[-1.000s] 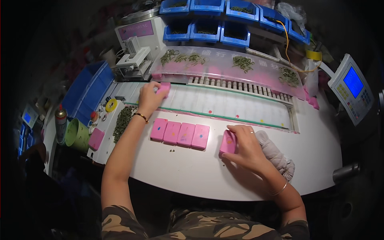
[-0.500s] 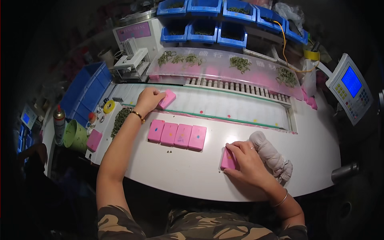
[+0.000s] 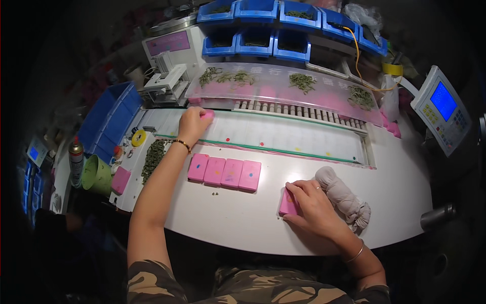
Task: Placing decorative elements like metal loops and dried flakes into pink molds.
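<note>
My left hand [image 3: 192, 125] is closed on a pink rectangular block [image 3: 208, 114] over the left part of a white conveyor belt with green edges [image 3: 283, 133]. Most of that block is hidden by the fingers. On the white table, my right hand [image 3: 313, 206] grips another pink block [image 3: 287, 203] between thumb and fingers, its right side covered by the hand. Between my hands, several pink blocks [image 3: 232, 171] stand side by side in a row, marked with blue or yellow spots.
A rolled grey-white cloth [image 3: 341, 195] lies beside my right hand. Beyond the belt, a clear sloping cover [image 3: 273, 81] carries bunches of green pieces. Blue bins [image 3: 255, 41] hang above it. A control panel [image 3: 443, 109] stands right; a green cup [image 3: 96, 175] and blue crate [image 3: 109, 119] stand left.
My left hand has shifted slightly farther over the belt and turned, so its block is now mostly hidden. The coloured dots on the belt have moved left. My right hand stays put.
</note>
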Motion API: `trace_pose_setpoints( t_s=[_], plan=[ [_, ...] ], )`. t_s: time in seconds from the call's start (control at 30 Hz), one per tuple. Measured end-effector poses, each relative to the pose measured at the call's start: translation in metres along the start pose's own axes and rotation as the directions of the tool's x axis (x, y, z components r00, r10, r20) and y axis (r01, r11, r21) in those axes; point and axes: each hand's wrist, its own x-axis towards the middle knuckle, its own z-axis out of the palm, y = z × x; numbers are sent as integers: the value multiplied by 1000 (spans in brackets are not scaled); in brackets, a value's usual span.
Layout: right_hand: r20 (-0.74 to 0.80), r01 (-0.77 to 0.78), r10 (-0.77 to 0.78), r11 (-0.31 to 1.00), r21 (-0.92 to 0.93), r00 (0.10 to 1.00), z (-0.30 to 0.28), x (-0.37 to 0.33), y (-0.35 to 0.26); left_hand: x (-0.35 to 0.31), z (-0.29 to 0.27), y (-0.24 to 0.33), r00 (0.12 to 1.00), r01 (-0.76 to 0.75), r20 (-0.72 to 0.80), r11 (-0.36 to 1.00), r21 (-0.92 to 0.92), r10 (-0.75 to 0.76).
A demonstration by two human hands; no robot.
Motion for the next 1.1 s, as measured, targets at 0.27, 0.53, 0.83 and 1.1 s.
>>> trace_pose_setpoints(
  t_s=[0.27,0.53,0.83,1.1],
  plan=[
    [-146,25,-20,999,33,989,-5,1,6,-25,-14,47,968,-208,-153,977,-42,200],
    [-433,239,-153,959,151,888,-26,9,-21,-143,-24,168,513,725,725,220,-653,459],
    [-386,125,38,913,389,922,-13,5,-28,-151,-26,182,696,269,530,508,-818,484],
    [-382,124,147,791,600,912,-14,10,-23,-147,-35,174,711,481,587,342,-807,387]
  ],
)
